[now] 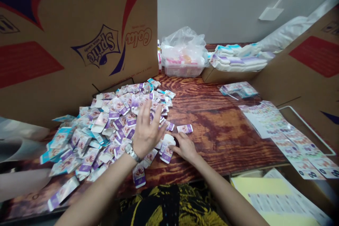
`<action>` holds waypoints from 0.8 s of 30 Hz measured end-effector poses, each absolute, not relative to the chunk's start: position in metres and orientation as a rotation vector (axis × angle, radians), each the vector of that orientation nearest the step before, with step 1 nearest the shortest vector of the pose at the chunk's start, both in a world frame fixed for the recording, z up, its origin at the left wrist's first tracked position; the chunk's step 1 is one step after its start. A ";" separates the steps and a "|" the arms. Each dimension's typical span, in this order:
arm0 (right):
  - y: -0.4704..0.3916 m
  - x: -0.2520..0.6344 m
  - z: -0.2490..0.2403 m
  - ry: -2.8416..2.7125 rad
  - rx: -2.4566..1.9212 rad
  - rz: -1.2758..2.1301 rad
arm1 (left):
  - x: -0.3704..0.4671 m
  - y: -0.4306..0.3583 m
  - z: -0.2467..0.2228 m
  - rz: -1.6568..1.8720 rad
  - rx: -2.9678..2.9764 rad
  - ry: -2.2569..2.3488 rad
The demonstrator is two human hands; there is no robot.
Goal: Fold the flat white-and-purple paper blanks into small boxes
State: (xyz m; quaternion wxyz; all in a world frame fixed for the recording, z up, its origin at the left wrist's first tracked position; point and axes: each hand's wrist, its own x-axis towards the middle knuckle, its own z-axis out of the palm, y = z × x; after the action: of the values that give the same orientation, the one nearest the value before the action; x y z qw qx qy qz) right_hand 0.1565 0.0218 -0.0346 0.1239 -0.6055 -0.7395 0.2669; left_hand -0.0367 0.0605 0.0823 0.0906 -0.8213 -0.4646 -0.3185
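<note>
A heap of small printed cartons (123,107), white with purple or light-blue ends, lies over the left half of the table. My left hand (147,130), with a silver watch at the wrist, is over the heap's right side, palm down and fingers outstretched, holding nothing that I can see. At the heap's right edge, my right hand (184,147) has its thumb and fingers curled at the side of a small carton (166,153) with a raised white flap. Another small carton (184,129) lies flat just beyond the right fingers.
A large cardboard box (79,60) stands behind the heap; another (312,74) is at the right. A plastic-bagged tub (184,67) and a tray of packets (238,63) sit at the back. Printed sheets (286,137) lie right, yellow paper (254,187) at front right.
</note>
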 end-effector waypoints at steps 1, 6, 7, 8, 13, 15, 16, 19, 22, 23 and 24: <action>0.021 0.156 -0.036 -2.159 -1.762 0.752 | -0.032 0.050 0.070 -0.939 -2.498 -1.377; 0.022 0.159 -0.043 -2.042 -1.756 0.777 | -0.022 0.008 0.009 -0.700 -2.800 -1.445; 0.023 0.160 -0.044 -2.017 -1.760 0.792 | -0.022 0.001 -0.001 -0.631 -2.841 -1.458; 0.023 0.160 -0.045 -1.997 -1.763 0.801 | -0.022 -0.004 -0.011 -0.566 -2.870 -1.468; 0.023 0.161 -0.045 -1.957 -1.762 0.822 | -0.021 -0.018 -0.041 -0.342 -2.923 -1.429; 0.022 0.162 -0.044 -1.945 -1.758 0.820 | -0.018 -0.018 -0.047 -0.319 -2.928 -1.391; 0.021 0.162 -0.044 -1.937 -1.760 0.816 | -0.016 -0.017 -0.049 -0.321 -2.935 -1.373; 0.020 0.163 -0.044 -1.904 -1.772 0.801 | -0.012 -0.015 -0.053 -0.359 -2.951 -1.342; 0.019 0.163 -0.046 -1.862 -1.785 0.787 | -0.009 -0.014 -0.054 -0.395 -2.943 -1.347; 0.018 0.163 -0.047 -1.847 -1.790 0.783 | -0.009 -0.015 -0.054 -0.404 -2.941 -1.351; 0.018 0.163 -0.047 -1.832 -1.796 0.777 | -0.009 -0.015 -0.054 -0.413 -2.941 -1.359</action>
State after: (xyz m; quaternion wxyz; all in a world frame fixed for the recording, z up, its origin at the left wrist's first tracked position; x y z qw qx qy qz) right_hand 0.1625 0.0182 -0.0471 0.2282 -0.6523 -0.6654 0.2822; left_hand -0.0090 -0.0150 -0.0536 -0.0619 -0.8988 -0.4153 -0.1262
